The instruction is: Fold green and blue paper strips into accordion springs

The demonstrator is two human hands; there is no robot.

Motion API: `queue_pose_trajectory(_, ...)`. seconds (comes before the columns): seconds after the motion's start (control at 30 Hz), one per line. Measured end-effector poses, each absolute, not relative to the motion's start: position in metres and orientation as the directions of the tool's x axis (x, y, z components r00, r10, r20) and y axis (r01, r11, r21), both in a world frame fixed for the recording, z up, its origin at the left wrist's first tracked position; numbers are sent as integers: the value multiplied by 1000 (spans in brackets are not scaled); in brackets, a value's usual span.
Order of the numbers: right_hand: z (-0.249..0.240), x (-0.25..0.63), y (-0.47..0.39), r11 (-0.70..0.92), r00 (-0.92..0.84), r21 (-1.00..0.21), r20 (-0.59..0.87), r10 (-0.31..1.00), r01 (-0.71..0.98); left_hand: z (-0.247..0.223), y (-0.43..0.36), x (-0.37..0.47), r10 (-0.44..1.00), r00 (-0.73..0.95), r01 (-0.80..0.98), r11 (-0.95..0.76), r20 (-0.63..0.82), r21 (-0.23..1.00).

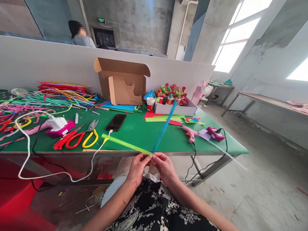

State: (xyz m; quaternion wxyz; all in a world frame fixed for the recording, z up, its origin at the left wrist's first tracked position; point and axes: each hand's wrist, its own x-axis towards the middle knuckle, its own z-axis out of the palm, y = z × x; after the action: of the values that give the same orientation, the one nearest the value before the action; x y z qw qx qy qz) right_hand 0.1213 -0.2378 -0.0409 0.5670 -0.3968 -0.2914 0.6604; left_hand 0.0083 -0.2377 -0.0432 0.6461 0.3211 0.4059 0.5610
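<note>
A light green strip [127,144] and a blue strip [165,127] meet at one end in front of the table's near edge. My left hand [139,166] pinches the green strip close to that joined end. Right beside it, fingertips touching, my right hand [164,165] is closed on the blue strip's lower end. The green strip points to the left over the table, and the blue one slants up and to the right. My fingers partly hide the place where the strips overlap.
On the green table [137,128] lie pliers [72,138], a phone [116,122], colourful pipe cleaners [62,93] and a pink glue gun [190,133]. Behind stand a cardboard box [103,80] and a white box [178,110] of crafts. A white cable [48,177] hangs over the front edge.
</note>
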Motion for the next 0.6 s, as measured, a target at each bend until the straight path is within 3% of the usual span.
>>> queue_pose_trajectory(0.17,-38,122,-240,-195,-87,-851,-175,981,-487,-39,-237,5,985,15,-476,158,-172,865)
queue_pose_trajectory(0.37,-37,123,-238,-232,-100,-862,-210,973,-450,-37,-234,0,994,-28,-327,93,-108,940)
queue_pose_trajectory(0.6,-40,119,-237,-136,-20,-879,-143,990,-456,-40,-233,5,989,-61,-394,104,-139,913)
